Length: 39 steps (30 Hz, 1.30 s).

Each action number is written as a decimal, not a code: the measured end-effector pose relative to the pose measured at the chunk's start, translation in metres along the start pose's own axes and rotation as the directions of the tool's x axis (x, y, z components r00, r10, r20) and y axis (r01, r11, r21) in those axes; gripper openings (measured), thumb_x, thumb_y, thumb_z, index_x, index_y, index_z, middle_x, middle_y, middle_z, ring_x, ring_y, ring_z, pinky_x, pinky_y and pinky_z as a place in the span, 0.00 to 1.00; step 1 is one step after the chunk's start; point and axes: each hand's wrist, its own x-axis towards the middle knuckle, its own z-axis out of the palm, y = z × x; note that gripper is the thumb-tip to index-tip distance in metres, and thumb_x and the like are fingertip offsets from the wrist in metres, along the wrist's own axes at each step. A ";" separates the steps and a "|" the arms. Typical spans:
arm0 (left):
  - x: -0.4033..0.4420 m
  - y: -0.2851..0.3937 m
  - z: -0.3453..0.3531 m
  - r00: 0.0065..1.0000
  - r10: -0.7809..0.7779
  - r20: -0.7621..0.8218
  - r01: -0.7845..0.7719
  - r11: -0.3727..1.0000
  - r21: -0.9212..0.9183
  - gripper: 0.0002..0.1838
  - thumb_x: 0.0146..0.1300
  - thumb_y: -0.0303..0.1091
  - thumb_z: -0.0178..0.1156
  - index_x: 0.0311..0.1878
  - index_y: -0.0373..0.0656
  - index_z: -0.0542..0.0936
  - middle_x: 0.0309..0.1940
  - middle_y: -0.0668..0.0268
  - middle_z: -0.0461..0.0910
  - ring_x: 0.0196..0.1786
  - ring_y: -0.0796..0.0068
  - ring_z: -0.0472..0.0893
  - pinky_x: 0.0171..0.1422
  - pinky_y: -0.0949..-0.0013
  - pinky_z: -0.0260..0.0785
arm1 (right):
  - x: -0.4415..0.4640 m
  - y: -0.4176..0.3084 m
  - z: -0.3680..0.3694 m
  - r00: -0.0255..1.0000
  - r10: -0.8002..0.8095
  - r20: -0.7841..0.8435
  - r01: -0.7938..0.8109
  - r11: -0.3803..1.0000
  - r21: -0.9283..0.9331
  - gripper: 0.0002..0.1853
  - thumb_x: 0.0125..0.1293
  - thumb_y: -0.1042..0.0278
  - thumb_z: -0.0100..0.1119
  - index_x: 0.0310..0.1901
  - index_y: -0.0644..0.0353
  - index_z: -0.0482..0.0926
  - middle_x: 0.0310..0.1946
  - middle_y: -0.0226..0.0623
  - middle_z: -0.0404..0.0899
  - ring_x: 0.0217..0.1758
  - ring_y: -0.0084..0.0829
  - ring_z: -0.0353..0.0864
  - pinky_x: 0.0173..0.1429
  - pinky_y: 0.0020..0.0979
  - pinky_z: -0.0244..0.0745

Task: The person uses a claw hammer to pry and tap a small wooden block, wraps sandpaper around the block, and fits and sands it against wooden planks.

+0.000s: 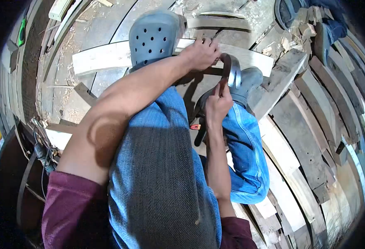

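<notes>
A long, pale, slightly curved wooden board (99, 59) lies across the floor ahead of me, under my left shoe (154, 37). My left hand (201, 54) is closed over the board right of that shoe; its fingertips are partly hidden. My right hand (218, 106) is wrapped round a hand tool with a dark curved part (227, 65) rising toward the board, close to my left fingers. Beside this curve is shiny metal. The tool's exact kind is unclear. A red-orange piece (195, 127) and a black end show below my right hand.
Stacked curved planks (302, 137) fill the right side. My right shoe (249, 81) stands beside the tool. Wood offcuts and shavings lie on the plank floor. Cables (41, 149) hang at left, and a green-handled tool (22, 32) is at the far left. Another person's blue-clad leg (336, 31) appears upper right.
</notes>
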 end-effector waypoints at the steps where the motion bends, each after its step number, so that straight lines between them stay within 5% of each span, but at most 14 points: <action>1: 0.000 0.001 -0.004 1.000 -0.004 0.029 0.005 1.000 -0.027 0.19 0.55 0.37 0.55 0.49 0.37 0.74 0.46 0.53 0.73 0.41 0.58 0.78 0.39 0.56 0.74 | -0.002 -0.002 -0.003 0.999 -0.040 -0.015 0.041 0.999 0.021 0.12 0.70 0.67 0.50 0.41 0.71 0.76 0.17 0.38 0.65 0.23 0.23 0.61 0.28 0.31 0.61; 4: -0.004 -0.002 -0.002 0.999 0.015 0.051 -0.015 1.000 -0.004 0.21 0.55 0.36 0.55 0.50 0.36 0.74 0.46 0.53 0.73 0.41 0.58 0.78 0.38 0.58 0.74 | -0.006 0.015 0.002 0.967 -0.242 -0.080 0.241 0.970 -0.022 0.11 0.69 0.69 0.51 0.39 0.71 0.76 0.18 0.40 0.66 0.21 0.26 0.64 0.27 0.32 0.62; 8: 0.000 0.001 -0.005 1.000 0.001 0.027 -0.001 1.000 -0.017 0.21 0.53 0.35 0.56 0.49 0.33 0.74 0.45 0.53 0.73 0.40 0.59 0.78 0.37 0.58 0.74 | -0.004 0.010 0.007 0.994 -0.099 -0.055 0.098 0.995 -0.014 0.10 0.68 0.69 0.52 0.37 0.70 0.75 0.18 0.40 0.66 0.19 0.30 0.66 0.26 0.32 0.63; 11: -0.003 -0.001 -0.002 1.000 0.024 -0.010 -0.024 1.000 0.001 0.21 0.54 0.37 0.56 0.48 0.33 0.74 0.45 0.53 0.74 0.40 0.58 0.78 0.37 0.59 0.75 | -0.005 0.038 0.011 0.975 -0.204 -0.090 0.215 0.967 0.136 0.11 0.69 0.67 0.53 0.35 0.69 0.75 0.17 0.42 0.68 0.20 0.30 0.67 0.27 0.34 0.64; 16: -0.001 0.000 -0.002 1.000 0.021 0.020 -0.021 1.000 0.005 0.20 0.55 0.38 0.55 0.49 0.35 0.75 0.48 0.52 0.74 0.41 0.58 0.78 0.37 0.61 0.74 | -0.006 0.010 0.012 0.990 -0.112 -0.089 0.110 0.993 -0.030 0.16 0.70 0.62 0.53 0.33 0.70 0.73 0.16 0.45 0.65 0.19 0.31 0.65 0.26 0.35 0.62; 20: -0.006 -0.002 0.001 1.000 0.018 0.001 -0.018 1.000 0.024 0.20 0.55 0.39 0.56 0.47 0.36 0.75 0.44 0.54 0.73 0.40 0.60 0.78 0.34 0.62 0.74 | -0.012 0.033 0.008 0.935 -0.344 -0.084 0.344 0.939 -0.017 0.14 0.69 0.63 0.52 0.38 0.71 0.75 0.19 0.48 0.67 0.20 0.36 0.66 0.28 0.35 0.63; 22: -0.003 -0.003 0.000 0.999 0.031 -0.010 -0.031 1.000 0.004 0.20 0.55 0.39 0.56 0.47 0.36 0.74 0.42 0.55 0.73 0.38 0.62 0.78 0.33 0.63 0.73 | -0.011 0.017 0.009 0.911 -0.381 -0.157 0.368 0.924 -0.109 0.11 0.62 0.70 0.51 0.37 0.71 0.75 0.21 0.51 0.74 0.24 0.47 0.71 0.30 0.37 0.68; 25: -0.002 -0.003 -0.006 0.999 0.034 0.010 -0.034 0.999 0.041 0.19 0.55 0.38 0.55 0.47 0.36 0.74 0.41 0.56 0.73 0.38 0.62 0.79 0.33 0.64 0.73 | -0.008 -0.001 0.002 1.000 -0.002 -0.015 0.002 1.000 0.015 0.13 0.73 0.64 0.48 0.40 0.69 0.74 0.18 0.37 0.68 0.24 0.24 0.64 0.28 0.30 0.62; 29: -0.001 -0.002 -0.007 0.996 0.013 0.084 -0.014 1.000 0.013 0.19 0.57 0.37 0.53 0.50 0.37 0.73 0.44 0.53 0.73 0.41 0.58 0.79 0.36 0.60 0.75 | -0.012 0.026 -0.006 0.974 -0.210 -0.081 0.219 0.965 0.140 0.20 0.74 0.57 0.47 0.32 0.66 0.73 0.17 0.29 0.67 0.20 0.20 0.61 0.24 0.26 0.57; 32: 0.002 -0.002 -0.013 0.989 0.028 0.145 -0.027 1.000 -0.010 0.20 0.58 0.37 0.52 0.53 0.37 0.71 0.49 0.52 0.72 0.45 0.55 0.79 0.42 0.57 0.75 | -0.010 0.033 -0.008 0.982 0.187 -0.009 -0.162 0.872 0.462 0.16 0.71 0.64 0.50 0.27 0.66 0.72 0.16 0.33 0.69 0.17 0.29 0.68 0.24 0.32 0.61; 33: 0.002 -0.003 -0.016 0.986 0.041 0.164 -0.043 0.999 0.008 0.21 0.59 0.37 0.51 0.54 0.37 0.71 0.50 0.51 0.72 0.47 0.55 0.78 0.44 0.57 0.74 | -0.009 0.027 -0.008 0.959 0.285 0.003 -0.245 0.818 0.520 0.20 0.73 0.60 0.49 0.24 0.64 0.71 0.15 0.27 0.66 0.18 0.22 0.64 0.23 0.30 0.57; 35: 0.003 -0.003 -0.017 0.977 0.036 0.212 -0.037 0.999 0.000 0.22 0.60 0.39 0.51 0.56 0.37 0.69 0.55 0.52 0.71 0.54 0.52 0.75 0.51 0.56 0.72 | -0.008 0.022 -0.012 0.926 0.372 0.056 -0.332 0.738 0.587 0.21 0.73 0.58 0.49 0.23 0.63 0.71 0.15 0.27 0.66 0.18 0.21 0.63 0.23 0.29 0.57; 36: 0.001 -0.005 -0.003 0.990 0.049 0.130 -0.040 0.997 -0.069 0.23 0.63 0.47 0.51 0.53 0.39 0.71 0.52 0.52 0.70 0.49 0.53 0.76 0.53 0.51 0.70 | -0.009 0.021 -0.012 0.907 0.412 0.090 -0.375 0.689 0.620 0.22 0.73 0.57 0.50 0.22 0.62 0.71 0.15 0.26 0.66 0.18 0.20 0.63 0.23 0.28 0.57; 39: 0.005 -0.005 -0.019 0.989 -0.016 0.146 0.050 0.971 -0.233 0.22 0.64 0.46 0.53 0.52 0.39 0.72 0.55 0.52 0.72 0.52 0.53 0.76 0.56 0.54 0.71 | -0.007 0.027 -0.010 0.891 0.442 0.106 -0.411 0.685 0.602 0.24 0.72 0.52 0.50 0.21 0.60 0.71 0.15 0.26 0.66 0.18 0.20 0.63 0.23 0.28 0.57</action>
